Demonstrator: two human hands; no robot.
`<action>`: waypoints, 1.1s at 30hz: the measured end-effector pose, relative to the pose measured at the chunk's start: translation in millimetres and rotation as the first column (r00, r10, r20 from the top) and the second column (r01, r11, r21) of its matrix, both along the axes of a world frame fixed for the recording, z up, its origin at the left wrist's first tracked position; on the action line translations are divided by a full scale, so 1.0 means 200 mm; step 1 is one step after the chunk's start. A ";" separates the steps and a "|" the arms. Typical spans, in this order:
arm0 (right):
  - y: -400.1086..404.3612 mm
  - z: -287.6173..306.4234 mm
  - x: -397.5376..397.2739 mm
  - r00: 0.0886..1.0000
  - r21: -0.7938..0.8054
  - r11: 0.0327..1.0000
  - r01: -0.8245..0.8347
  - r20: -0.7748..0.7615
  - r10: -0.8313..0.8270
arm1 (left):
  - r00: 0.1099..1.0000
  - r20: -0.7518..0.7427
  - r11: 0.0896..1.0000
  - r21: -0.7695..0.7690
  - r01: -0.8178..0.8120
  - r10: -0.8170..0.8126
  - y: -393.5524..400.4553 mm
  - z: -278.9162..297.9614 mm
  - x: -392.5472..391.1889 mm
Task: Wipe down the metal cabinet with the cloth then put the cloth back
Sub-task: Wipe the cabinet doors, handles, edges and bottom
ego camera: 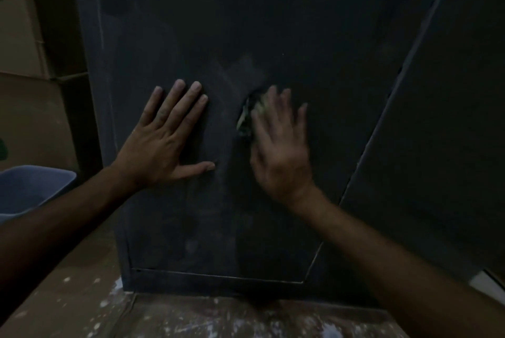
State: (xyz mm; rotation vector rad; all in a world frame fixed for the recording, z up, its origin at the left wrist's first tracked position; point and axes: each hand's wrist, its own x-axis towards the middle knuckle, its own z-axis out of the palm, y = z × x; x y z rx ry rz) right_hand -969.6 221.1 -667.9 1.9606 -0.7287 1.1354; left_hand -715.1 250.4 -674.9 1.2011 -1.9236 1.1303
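Observation:
A dark metal cabinet (pixel 246 23) fills the middle of the view, its door panel dusty with pale wipe streaks. My left hand (pixel 166 140) lies flat on the door, fingers straight and spread. To its right, my right hand (pixel 281 146) presses a small greenish cloth (pixel 246 116) against the door with straight fingers. This hand is blurred. Most of the cloth is hidden under the palm; only its left edge shows.
Cardboard boxes (pixel 24 36) are stacked at the left. A blue plastic bin (pixel 32 187) stands at the lower left beside the cabinet. The floor (pixel 218 318) below is brown with white paint spots. A second dark panel (pixel 451 119) angles away at the right.

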 end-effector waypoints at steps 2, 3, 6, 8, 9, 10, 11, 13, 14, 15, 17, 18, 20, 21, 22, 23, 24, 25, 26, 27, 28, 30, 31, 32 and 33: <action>0.02 -0.37 -0.05 0.935 0.057 0.998 -0.022 -0.352 0.041 | 1.000 0.009 1.000 0.002 0.010 -0.010 0.00 0.01 0.01; 0.04 -0.50 -0.09 0.858 0.080 0.997 0.003 -0.512 0.038 | 1.000 0.018 1.000 0.003 0.012 -0.012 0.00 0.01 0.02; 0.04 -0.47 -0.15 0.842 0.059 0.998 -0.026 -0.537 0.054 | 0.999 0.035 1.000 0.001 0.014 -0.014 0.00 0.01 0.04; 0.06 -0.21 -0.10 0.957 0.054 0.996 -0.065 -0.281 0.078 | 1.000 0.027 1.000 0.008 0.012 -0.012 0.00 0.02 0.03; 0.07 -0.07 -0.09 0.985 0.060 0.996 -0.069 -0.154 0.077 | 1.000 0.024 1.000 0.011 0.017 -0.017 -0.01 0.01 0.03; 0.08 0.04 -0.09 0.996 0.057 0.996 -0.065 -0.051 0.068 | 1.000 0.021 1.000 0.009 0.021 -0.021 -0.01 0.01 0.03; 0.08 0.11 -0.11 0.998 0.048 0.997 -0.056 0.015 0.055 | 1.000 0.018 1.000 0.000 0.023 -0.023 -0.02 0.00 0.03; 0.08 0.15 -0.13 0.998 0.033 0.998 -0.061 0.037 0.060 | 1.000 0.009 0.999 -0.022 0.028 -0.028 -0.03 0.00 0.03; 0.06 0.14 -0.14 0.998 0.030 0.997 -0.065 0.019 0.064 | 1.000 0.008 0.999 -0.030 0.029 -0.029 -0.03 0.00 0.03; 0.05 0.10 -0.13 0.998 0.028 0.998 -0.064 0.002 0.064 | 1.000 0.007 0.999 -0.034 0.028 -0.028 -0.04 -0.01 0.02; 0.00 -0.05 -0.09 0.996 0.038 0.996 -0.078 -0.045 0.080 | 1.000 0.002 0.999 -0.036 0.024 -0.024 -0.04 -0.01 0.02; -0.01 -0.16 -0.06 0.989 0.061 0.992 -0.109 -0.094 0.115 | 1.000 -0.002 0.999 -0.034 0.022 -0.022 -0.03 -0.01 0.01; 0.00 -0.47 -0.03 0.943 0.112 0.981 -0.158 -0.277 0.184 | 1.000 -0.004 0.999 -0.036 0.022 -0.022 -0.03 -0.01 0.01; 0.02 -0.63 -0.04 0.896 0.138 0.979 -0.148 -0.401 0.192 | 1.000 -0.006 0.999 -0.036 0.023 -0.024 -0.03 -0.01 0.01; 0.05 -0.76 -0.05 0.838 0.161 0.980 -0.121 -0.513 0.188 | 1.000 -0.010 0.999 -0.038 0.026 -0.026 -0.03 -0.01 0.01; 0.07 -0.84 -0.07 0.789 0.186 0.978 -0.090 -0.586 0.184 | 0.999 -0.017 0.999 -0.041 0.029 -0.030 -0.03 -0.01 0.01; 0.08 -0.86 -0.06 0.771 0.214 0.974 -0.067 -0.609 0.187 | 0.999 -0.028 0.998 -0.043 0.034 -0.036 -0.03 -0.01 0.00; 0.09 -0.84 -0.05 0.783 0.225 0.972 -0.069 -0.592 0.193 | 0.998 -0.038 0.998 -0.041 0.044 -0.046 -0.03 0.00 0.00; 0.09 -0.77 -0.02 0.822 0.227 0.970 -0.087 -0.534 0.199 | 0.997 -0.050 0.998 -0.038 0.056 -0.058 -0.02 -0.01 -0.01; 0.09 -0.67 0.00 0.879 0.215 0.971 -0.106 -0.436 0.192 | 0.996 -0.064 0.997 -0.040 0.066 -0.068 -0.01 -0.01 -0.01; 0.07 -0.57 0.02 0.933 0.181 0.977 -0.116 -0.317 0.169 | 0.994 -0.081 0.996 -0.044 0.073 -0.076 -0.01 -0.03 -0.01; 0.03 -0.44 0.04 0.988 0.126 0.987 -0.102 -0.103 0.115 | 0.988 -0.123 0.995 -0.043 0.091 -0.096 0.00 -0.08 -0.02; 0.04 -0.45 0.05 0.994 0.118 0.988 -0.094 -0.051 0.101 | 0.984 -0.144 0.994 -0.041 0.098 -0.103 0.00 -0.11 -0.02; 0.05 -0.52 0.06 0.994 0.124 0.988 -0.090 -0.050 0.097 | 0.982 -0.155 0.994 -0.036 0.103 -0.107 0.01 -0.14 -0.02; 0.07 -0.63 0.05 0.989 0.150 0.985 -0.086 -0.109 0.103 | 0.982 -0.153 0.994 -0.030 0.105 -0.109 0.01 -0.18 -0.01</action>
